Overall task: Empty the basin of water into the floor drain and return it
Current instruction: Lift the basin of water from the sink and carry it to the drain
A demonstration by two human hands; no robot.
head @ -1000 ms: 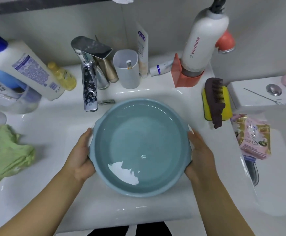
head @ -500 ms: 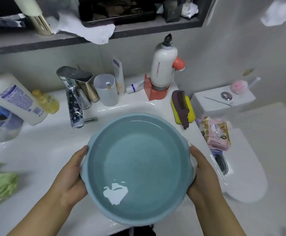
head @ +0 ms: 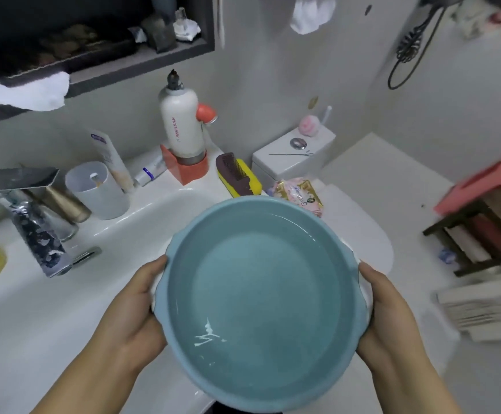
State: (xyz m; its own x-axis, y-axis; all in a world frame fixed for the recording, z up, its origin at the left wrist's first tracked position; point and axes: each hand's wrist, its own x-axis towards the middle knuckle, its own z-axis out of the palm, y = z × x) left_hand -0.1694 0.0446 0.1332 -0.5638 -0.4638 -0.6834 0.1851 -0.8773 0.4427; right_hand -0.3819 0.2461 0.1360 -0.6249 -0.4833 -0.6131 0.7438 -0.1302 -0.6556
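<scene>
A round blue-green basin (head: 261, 297) holds clear water and hangs level in the air over the right end of the white sink counter (head: 34, 318). My left hand (head: 132, 312) grips its left rim and my right hand (head: 392, 321) grips its right rim, thumbs on top. The fingers under the rim are hidden. No floor drain shows in this view.
A chrome tap (head: 31, 222), grey cup (head: 97, 189), white pump bottle (head: 182, 127) and comb on a yellow sponge (head: 238, 174) line the counter. The toilet (head: 359, 222) stands right of the sink. A pink stool (head: 488, 186) over a dark rack sits far right.
Both hands have lifted the basin off the sink and carried it to the right, toward the toilet. The view has swung right and upward with it.
</scene>
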